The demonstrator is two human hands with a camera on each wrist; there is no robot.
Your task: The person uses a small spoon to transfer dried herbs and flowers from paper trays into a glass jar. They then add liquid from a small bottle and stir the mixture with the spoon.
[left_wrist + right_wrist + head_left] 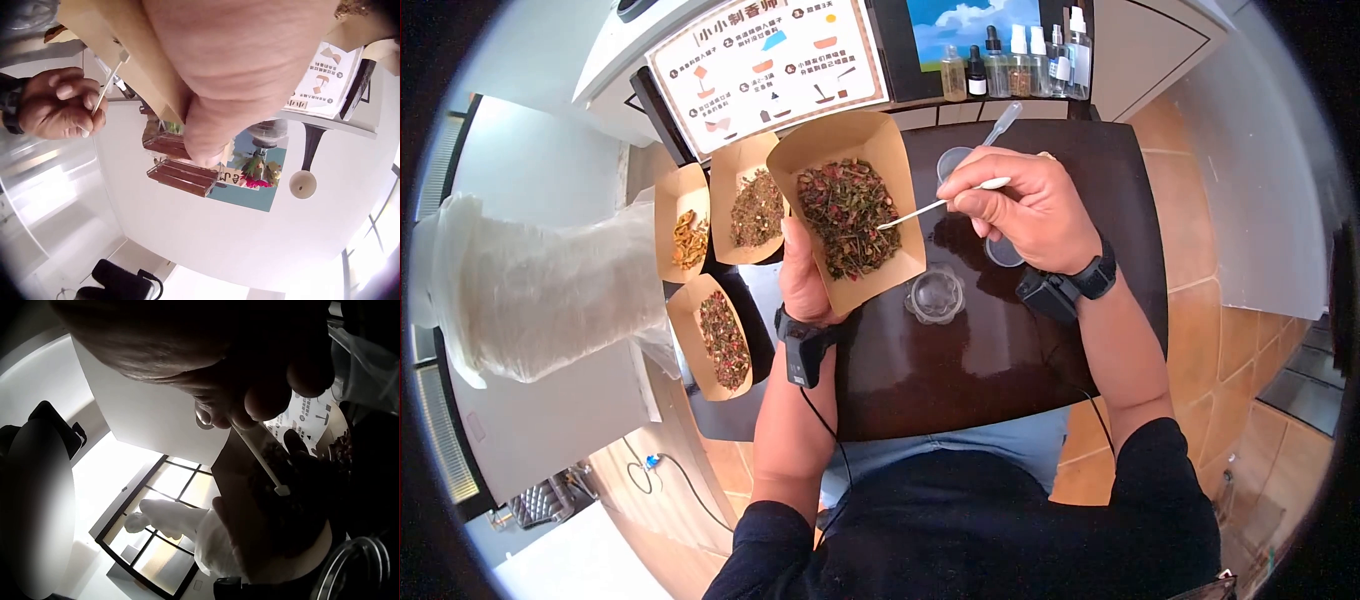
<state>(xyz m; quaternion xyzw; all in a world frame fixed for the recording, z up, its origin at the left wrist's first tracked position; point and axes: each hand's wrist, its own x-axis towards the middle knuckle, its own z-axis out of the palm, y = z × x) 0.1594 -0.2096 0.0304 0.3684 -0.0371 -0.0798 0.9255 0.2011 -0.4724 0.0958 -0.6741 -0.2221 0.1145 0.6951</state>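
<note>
My left hand [802, 280] grips the side of a brown paper tray [862, 288], thumb along its near left wall. Dried petals and herbs [845, 215] lie heaped inside, dark green and red. Between the thumb and fingers of my right hand [1030, 205] is a thin white long-handled mini spoon [917, 212], pinched near its thick end. Its small tip hangs over the right part of the dried mix. The right wrist view shows the flat spoon tip [282, 490] above the dark tray. In the left wrist view, the left hand [237, 62] covers much of the tray.
Three more paper trays of dried plant bits, including one with yellow pieces [690, 240], stand at left. A clear scalloped dish [935, 295] sits on the dark table [1000, 370]. Behind are a plastic dropper [1004, 124], small bottles [1020, 70] and an instruction board [765, 70].
</note>
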